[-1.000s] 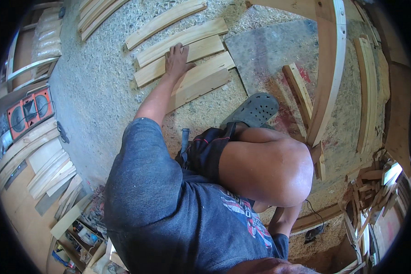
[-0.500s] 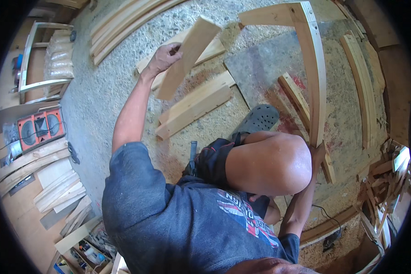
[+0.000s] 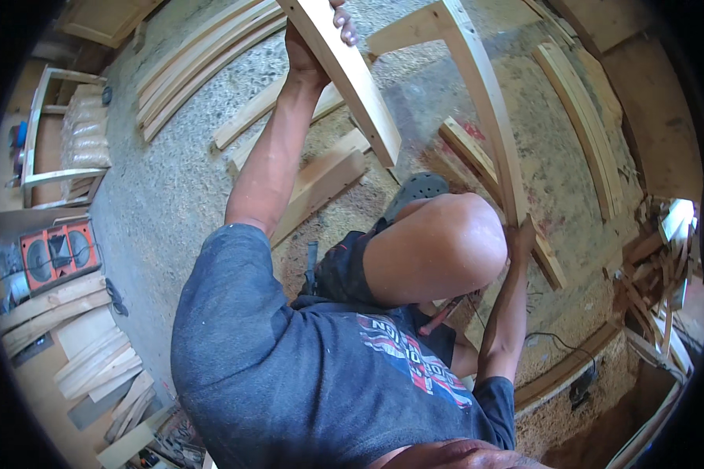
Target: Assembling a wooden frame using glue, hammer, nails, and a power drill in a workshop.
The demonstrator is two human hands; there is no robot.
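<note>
My left hand (image 3: 303, 56) is wrapped around a flat wooden board (image 3: 348, 82), its fingertips showing over the far edge. The board is raised above the floor, tilted, with its upper end cut off by the picture's edge. By my bent knee, my right hand (image 3: 522, 234) is closed around the near end of a long, slightly curved wooden leg (image 3: 489, 105). That leg meets a shorter wooden crosspiece (image 3: 407, 30) at its far end, forming a corner. Small dark holes show in the board's near end. A thick timber block (image 3: 321, 187) lies below my left forearm.
Long curved timbers (image 3: 203, 66) lie at the far left, more (image 3: 583, 129) at the right. A narrow wooden strip (image 3: 477, 160) rests beneath the leg. An orange speaker box (image 3: 59, 254) stands left, and a scrap-wood pile (image 3: 657, 266) right. A cable (image 3: 559, 340) crosses the sawdust-strewn floor.
My left hand has lifted the board up and to the right and turned it to slant the other way. The right hand still holds the leg. The whole view has shifted somewhat.
</note>
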